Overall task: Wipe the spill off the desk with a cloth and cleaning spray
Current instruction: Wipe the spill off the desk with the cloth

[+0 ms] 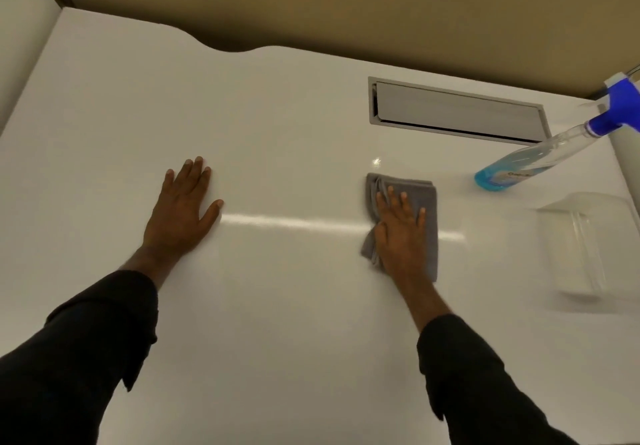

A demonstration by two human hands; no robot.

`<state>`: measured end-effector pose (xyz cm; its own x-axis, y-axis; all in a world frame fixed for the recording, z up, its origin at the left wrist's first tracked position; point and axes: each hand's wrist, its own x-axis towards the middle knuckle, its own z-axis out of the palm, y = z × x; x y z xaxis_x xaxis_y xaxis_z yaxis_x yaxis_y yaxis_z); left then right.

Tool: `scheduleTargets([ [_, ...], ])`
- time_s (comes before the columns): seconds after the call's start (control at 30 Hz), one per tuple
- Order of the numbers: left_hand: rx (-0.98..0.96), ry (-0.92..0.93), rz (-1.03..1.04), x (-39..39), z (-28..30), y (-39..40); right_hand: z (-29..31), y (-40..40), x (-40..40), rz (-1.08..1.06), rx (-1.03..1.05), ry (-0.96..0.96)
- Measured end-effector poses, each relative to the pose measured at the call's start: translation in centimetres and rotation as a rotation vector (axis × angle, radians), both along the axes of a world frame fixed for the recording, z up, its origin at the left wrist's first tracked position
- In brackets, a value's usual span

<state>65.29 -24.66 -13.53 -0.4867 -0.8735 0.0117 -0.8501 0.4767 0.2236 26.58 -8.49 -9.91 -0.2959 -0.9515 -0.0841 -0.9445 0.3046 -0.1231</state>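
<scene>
**White desk and what rests on it**

The glossy white desk (294,306) carries a folded grey cloth (424,198) right of centre, pressed flat under the right hand (401,233). The left hand (180,209) lies palm-down on bare surface, well apart. A spray bottle (530,160) of blue liquid stands near the far right edge. Beside it sits what seems a clear container (575,247), blurred. A grey hatch (457,112) is set into the top.

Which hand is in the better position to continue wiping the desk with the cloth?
The right hand, likely. It lies flat on the grey cloth, pressing it to the desk. The left hand rests bare on the desk, well apart from the cloth.
</scene>
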Motion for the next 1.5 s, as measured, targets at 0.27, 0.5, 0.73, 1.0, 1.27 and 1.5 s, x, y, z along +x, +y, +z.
scheduleTargets([
  [0.27,-0.007,0.002,-0.001,-0.1,0.2,0.2,-1.4,-5.7,7.8,0.214,-0.074,-0.090],
  [0.5,-0.003,0.072,0.009,-0.2,0.7,0.4,-1.3,-0.5,19.1,0.649,-0.023,-0.139],
  [0.73,-0.007,0.052,0.012,-0.2,0.7,0.5,-1.5,10.5,17.4,1.037,0.040,-0.227],
  [1.0,-0.002,0.051,0.012,-0.3,0.6,0.5,-0.7,12.2,5.0,0.964,0.080,-0.248],
  [1.27,-0.004,0.052,0.013,-0.2,0.4,0.3,0.5,4.3,-4.4,0.192,-0.066,-0.151],
  [1.5,-0.012,0.050,0.015,-0.1,0.2,0.4,-0.1,0.7,1.4,0.118,-0.070,-0.141],
])
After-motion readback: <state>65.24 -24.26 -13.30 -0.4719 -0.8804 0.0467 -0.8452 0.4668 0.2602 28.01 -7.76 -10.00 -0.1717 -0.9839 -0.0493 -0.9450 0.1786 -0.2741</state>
